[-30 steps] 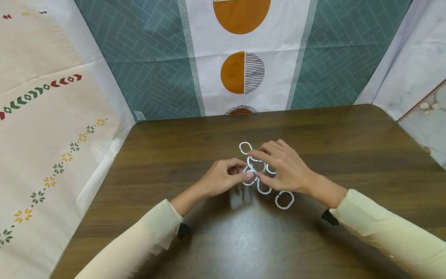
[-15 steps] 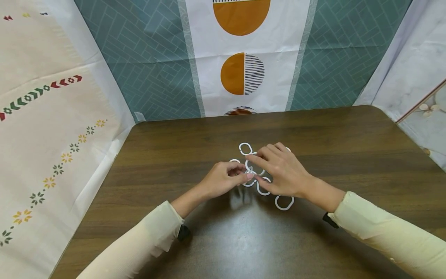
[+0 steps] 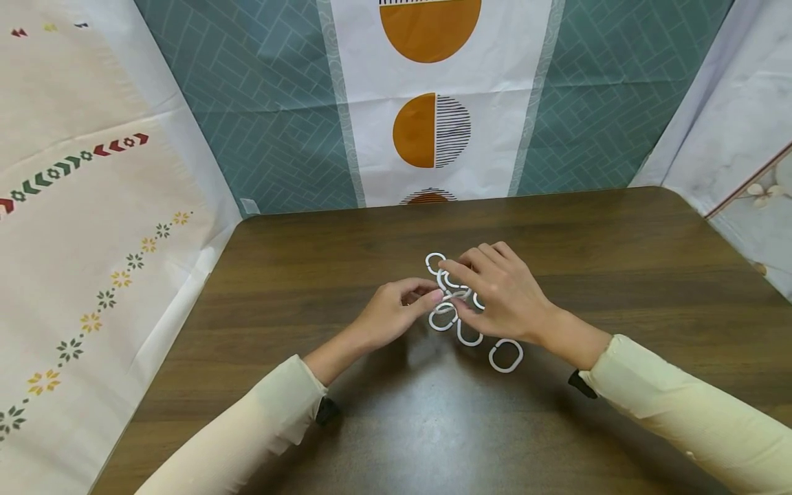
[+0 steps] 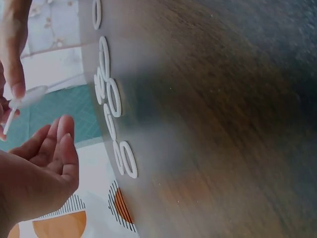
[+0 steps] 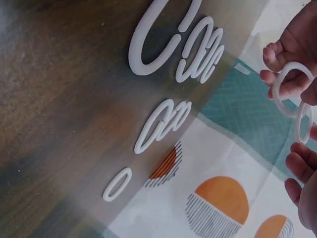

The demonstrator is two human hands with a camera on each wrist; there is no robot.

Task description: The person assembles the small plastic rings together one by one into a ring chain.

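Both hands pinch white rings [image 3: 459, 294] – left hand [image 3: 391, 317], right hand [image 3: 498, 295] – above table [image 3: 619, 261].

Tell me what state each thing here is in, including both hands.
Left hand: fingers curled, pinching a white ring.
Right hand: fingers curled, pinching a white ring.
Held rings: lifted off the table, two of them meeting between the hands.
Loose rings: lying flat on the table, several in a cluster.
Table: bare dark wood.
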